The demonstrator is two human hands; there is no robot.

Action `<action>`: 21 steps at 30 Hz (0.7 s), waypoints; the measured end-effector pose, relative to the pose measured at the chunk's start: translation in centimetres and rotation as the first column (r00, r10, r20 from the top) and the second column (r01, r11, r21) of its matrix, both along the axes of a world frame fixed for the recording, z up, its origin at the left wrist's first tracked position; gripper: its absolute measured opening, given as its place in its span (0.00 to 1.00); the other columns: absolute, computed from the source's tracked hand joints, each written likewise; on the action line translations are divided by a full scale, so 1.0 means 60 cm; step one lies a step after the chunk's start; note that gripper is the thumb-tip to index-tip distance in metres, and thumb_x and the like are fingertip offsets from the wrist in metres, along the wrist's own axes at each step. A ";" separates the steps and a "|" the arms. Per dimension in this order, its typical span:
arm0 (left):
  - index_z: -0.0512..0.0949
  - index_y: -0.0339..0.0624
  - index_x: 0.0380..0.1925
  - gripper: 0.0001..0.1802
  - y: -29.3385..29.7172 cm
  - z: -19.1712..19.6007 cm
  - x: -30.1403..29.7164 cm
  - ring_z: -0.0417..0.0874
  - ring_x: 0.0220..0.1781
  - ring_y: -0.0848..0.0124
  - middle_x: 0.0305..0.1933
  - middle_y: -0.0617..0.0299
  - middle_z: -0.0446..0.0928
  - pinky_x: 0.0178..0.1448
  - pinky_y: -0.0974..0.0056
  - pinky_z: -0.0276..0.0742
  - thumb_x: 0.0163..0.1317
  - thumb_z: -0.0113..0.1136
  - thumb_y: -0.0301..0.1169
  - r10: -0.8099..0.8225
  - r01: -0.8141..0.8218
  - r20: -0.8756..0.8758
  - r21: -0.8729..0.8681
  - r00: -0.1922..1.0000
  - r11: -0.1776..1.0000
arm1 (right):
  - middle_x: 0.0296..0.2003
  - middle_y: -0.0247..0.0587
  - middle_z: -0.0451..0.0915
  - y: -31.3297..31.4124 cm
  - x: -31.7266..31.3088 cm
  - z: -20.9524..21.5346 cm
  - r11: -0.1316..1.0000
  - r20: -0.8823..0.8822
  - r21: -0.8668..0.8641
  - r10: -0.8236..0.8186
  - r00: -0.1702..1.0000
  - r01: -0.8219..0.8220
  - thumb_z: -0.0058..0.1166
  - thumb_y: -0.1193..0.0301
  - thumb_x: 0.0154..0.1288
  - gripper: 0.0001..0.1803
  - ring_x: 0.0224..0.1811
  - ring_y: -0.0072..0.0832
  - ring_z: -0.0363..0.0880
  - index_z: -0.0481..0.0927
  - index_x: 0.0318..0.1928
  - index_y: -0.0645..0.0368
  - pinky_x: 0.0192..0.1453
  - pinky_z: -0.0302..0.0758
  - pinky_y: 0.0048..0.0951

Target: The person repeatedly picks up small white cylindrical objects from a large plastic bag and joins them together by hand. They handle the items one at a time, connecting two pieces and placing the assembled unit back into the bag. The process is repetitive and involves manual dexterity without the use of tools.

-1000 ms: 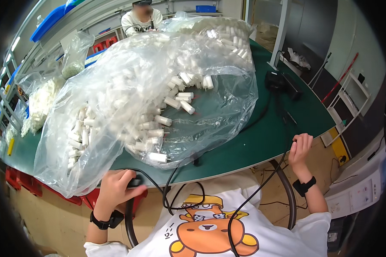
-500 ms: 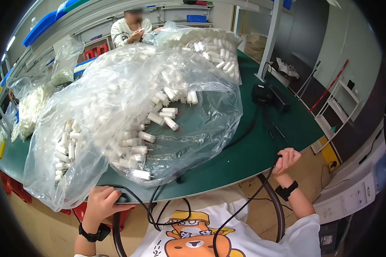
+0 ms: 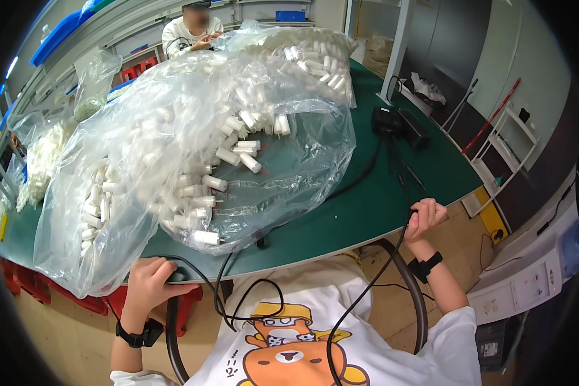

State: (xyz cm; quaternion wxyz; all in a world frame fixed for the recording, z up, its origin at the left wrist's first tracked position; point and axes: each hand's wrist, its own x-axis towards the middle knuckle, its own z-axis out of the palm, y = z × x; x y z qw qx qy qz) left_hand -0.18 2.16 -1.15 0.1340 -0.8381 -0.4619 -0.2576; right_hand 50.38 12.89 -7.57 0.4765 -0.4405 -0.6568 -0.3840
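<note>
At the table's front left edge my left hand (image 3: 149,283) is closed, with its thumb stretched along below the fingers. A dark piece shows between thumb and fingers, too hidden to name. My right hand (image 3: 426,219) is closed round a black cable (image 3: 392,257) just off the right front edge. That cable drops across my shirt, and more black cable (image 3: 278,287) loops over my lap. Between the hands, a large clear plastic bag (image 3: 321,164) lies on the green table (image 3: 392,180), with many white cylindrical parts (image 3: 228,156) inside, some with thin red wires.
A second bag of white parts (image 3: 328,64) lies farther back, near a seated person (image 3: 190,32). Black adapter-like boxes (image 3: 387,121) sit by a metal post (image 3: 397,51). More bags (image 3: 45,157) are at the left. The chair's armrest (image 3: 408,283) curves below the table.
The view has tilted, so the table, bags and hands sit higher in the picture. Both hands keep nearly the same places and grips.
</note>
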 end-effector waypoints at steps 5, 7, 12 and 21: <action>0.65 0.42 0.13 0.25 0.003 0.002 0.004 0.68 0.15 0.64 0.13 0.63 0.63 0.19 0.64 0.62 0.34 0.74 0.42 0.007 -0.007 0.010 -0.006 1.000 1.000 | 0.23 0.40 0.68 -0.001 0.003 -0.002 1.000 -0.016 -0.023 0.007 1.000 -0.008 0.36 0.64 0.51 0.13 0.28 0.33 0.63 0.69 0.21 0.59 0.41 0.58 0.33; 0.65 0.42 0.13 0.25 0.002 0.003 0.005 0.68 0.15 0.64 0.13 0.62 0.63 0.19 0.64 0.62 0.34 0.74 0.42 0.002 -0.001 0.025 -0.010 1.000 1.000 | 0.23 0.40 0.68 0.002 0.002 -0.002 1.000 -0.026 -0.020 0.015 1.000 -0.015 0.36 0.64 0.51 0.13 0.29 0.33 0.63 0.69 0.21 0.59 0.41 0.58 0.33; 0.65 0.42 0.12 0.25 -0.003 0.012 0.003 0.68 0.15 0.63 0.13 0.62 0.64 0.19 0.63 0.62 0.34 0.73 0.43 0.013 -0.013 0.009 -0.037 1.000 0.999 | 0.23 0.41 0.68 -0.004 -0.002 0.004 1.000 -0.016 -0.025 0.012 1.000 -0.013 0.36 0.63 0.54 0.14 0.30 0.35 0.62 0.69 0.21 0.59 0.42 0.58 0.34; 0.67 0.41 0.15 0.25 0.000 0.010 -0.002 0.69 0.14 0.63 0.13 0.63 0.64 0.18 0.65 0.62 0.35 0.74 0.43 0.021 -0.018 0.026 -0.102 0.999 0.995 | 0.25 0.44 0.67 -0.017 -0.002 0.007 0.987 -0.016 -0.158 -0.008 1.000 0.006 0.36 0.63 0.56 0.14 0.34 0.37 0.63 0.68 0.24 0.60 0.44 0.59 0.37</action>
